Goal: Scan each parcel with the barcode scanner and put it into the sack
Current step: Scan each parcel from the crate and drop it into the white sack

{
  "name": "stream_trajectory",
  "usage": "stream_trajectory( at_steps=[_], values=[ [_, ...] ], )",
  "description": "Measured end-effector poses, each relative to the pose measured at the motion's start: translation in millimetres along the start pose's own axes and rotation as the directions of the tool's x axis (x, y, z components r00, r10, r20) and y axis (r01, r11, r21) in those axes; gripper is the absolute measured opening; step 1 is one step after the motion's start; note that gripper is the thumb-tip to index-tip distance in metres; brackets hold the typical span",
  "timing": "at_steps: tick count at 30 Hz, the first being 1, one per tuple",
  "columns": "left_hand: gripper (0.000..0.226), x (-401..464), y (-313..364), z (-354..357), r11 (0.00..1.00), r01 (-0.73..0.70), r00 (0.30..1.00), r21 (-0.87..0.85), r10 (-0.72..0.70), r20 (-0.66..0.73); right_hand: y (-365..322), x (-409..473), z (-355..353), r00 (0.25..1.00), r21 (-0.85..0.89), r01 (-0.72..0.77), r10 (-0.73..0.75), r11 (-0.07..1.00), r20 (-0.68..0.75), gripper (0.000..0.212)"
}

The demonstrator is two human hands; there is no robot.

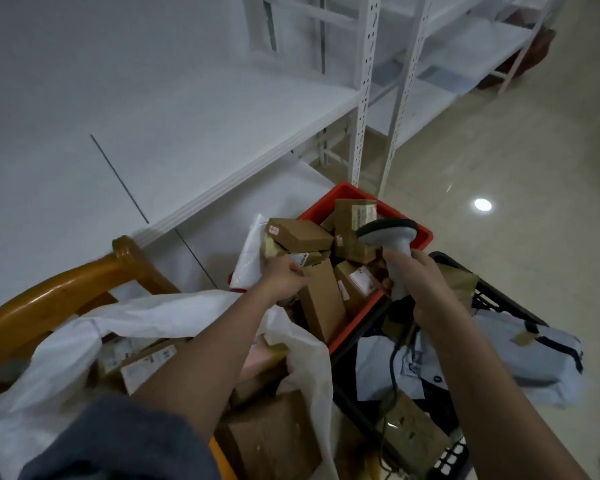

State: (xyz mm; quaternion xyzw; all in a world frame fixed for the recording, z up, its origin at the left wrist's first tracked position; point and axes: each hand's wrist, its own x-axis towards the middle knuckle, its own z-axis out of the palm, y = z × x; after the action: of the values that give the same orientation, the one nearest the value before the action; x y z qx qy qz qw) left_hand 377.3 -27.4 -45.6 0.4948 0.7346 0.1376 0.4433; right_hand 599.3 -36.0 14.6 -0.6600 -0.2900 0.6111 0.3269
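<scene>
My right hand (420,282) grips the handle of a grey barcode scanner (390,237), its head held over the red crate (420,230). The crate holds several brown cardboard parcels (300,233). My left hand (284,277) reaches into the crate and its fingers curl round the top of a tall brown box (323,299) standing on end. The white sack (146,317) lies open at lower left, under my left forearm, with several boxes (271,441) inside it.
A black crate (499,296) at the right holds grey mailer bags (534,355) and a cardboard box. A wooden chair back (49,292) curves behind the sack. White metal shelving (361,98) stands ahead, with glossy tiled floor (516,168) to the right.
</scene>
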Motion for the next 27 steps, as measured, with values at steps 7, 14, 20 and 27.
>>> stream_trajectory(
  at_steps=[7,14,20,27],
  values=[
    [0.045,102,-43,54,0.954,0.249,0.966,-0.166,-0.258,-0.035,42,44,-19,0.999,0.053,0.019,-0.016,0.998,-0.046,0.014],
    [0.049,145,-73,81,0.946,0.283,0.938,-0.156,-0.307,-0.159,79,59,-37,0.995,0.001,0.002,-0.002,1.0,-0.096,0.004],
    [0.041,129,-54,71,0.927,0.27,0.959,-0.26,-0.284,-0.016,78,44,-35,0.986,0.101,-0.069,0.083,0.992,-0.142,0.014],
    [0.046,52,10,31,0.957,-0.262,0.965,-0.123,0.256,-0.062,40,23,-32,0.972,0.187,-0.13,0.162,0.974,-0.17,0.043]
  ],
)
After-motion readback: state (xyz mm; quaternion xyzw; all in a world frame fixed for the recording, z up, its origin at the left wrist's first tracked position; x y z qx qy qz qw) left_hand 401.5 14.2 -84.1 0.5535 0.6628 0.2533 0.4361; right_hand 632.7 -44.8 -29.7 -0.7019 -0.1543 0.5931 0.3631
